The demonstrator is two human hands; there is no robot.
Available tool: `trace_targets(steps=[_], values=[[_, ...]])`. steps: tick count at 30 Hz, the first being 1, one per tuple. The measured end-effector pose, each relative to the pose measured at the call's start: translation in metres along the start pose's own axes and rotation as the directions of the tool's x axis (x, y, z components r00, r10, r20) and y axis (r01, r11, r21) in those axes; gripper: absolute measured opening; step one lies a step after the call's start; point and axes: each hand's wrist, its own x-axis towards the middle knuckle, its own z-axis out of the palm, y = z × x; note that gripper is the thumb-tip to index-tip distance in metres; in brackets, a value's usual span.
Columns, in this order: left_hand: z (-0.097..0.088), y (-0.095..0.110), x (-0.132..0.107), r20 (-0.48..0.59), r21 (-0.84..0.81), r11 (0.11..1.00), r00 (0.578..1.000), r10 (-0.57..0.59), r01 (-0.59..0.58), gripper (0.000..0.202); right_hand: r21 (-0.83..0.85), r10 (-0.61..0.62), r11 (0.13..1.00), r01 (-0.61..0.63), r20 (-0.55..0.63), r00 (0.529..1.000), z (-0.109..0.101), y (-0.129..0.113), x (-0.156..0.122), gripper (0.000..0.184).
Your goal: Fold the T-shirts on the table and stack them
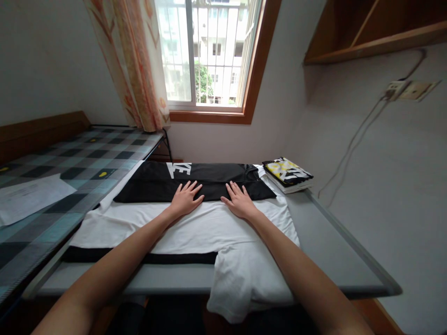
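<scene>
A black-and-white T-shirt lies spread sideways on a grey table (335,242). Its black part (216,174) with white lettering (179,170) is folded over at the far side, above the white part (139,223). My left hand (186,197) rests palm down with fingers spread on the near edge of the black fold. A little to its right, my right hand (238,199) lies flat on the same fold, fingers apart. Neither hand grips the cloth. One white sleeve (244,279) hangs over the table's front edge. A black strip (181,257) shows along the shirt's near side.
At the table's far right corner sits a folded stack of clothes (288,174) with a black, white and yellow print. To the left is a bed with a checked cover (115,156) and a paper sheet (35,197). A cable (349,144) runs down the right wall.
</scene>
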Motion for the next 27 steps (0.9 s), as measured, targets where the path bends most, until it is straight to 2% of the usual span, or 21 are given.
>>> trace_targets(steps=[6,12,22,27], values=[[0.0,-0.002,0.0,0.015,-0.015,1.0,1.0,0.001,-0.001,0.059,-0.036,0.119,0.992,-0.118,0.027,0.993,-0.003,0.022,0.001,0.08],[0.0,-0.006,0.0,0.037,-0.014,1.0,0.999,-0.005,0.005,0.061,-0.103,0.247,0.964,-0.247,-0.01,0.969,-0.006,0.046,0.001,0.079],[-0.003,-0.021,0.003,0.089,-0.001,0.998,0.994,-0.067,0.068,0.066,-0.109,0.458,0.882,-0.459,-0.035,0.888,-0.011,0.058,0.004,0.085],[-0.005,-0.042,0.005,0.115,0.004,0.989,0.982,-0.15,0.15,0.069,-0.102,0.477,0.872,-0.478,-0.033,0.878,-0.014,0.058,0.003,0.087]])
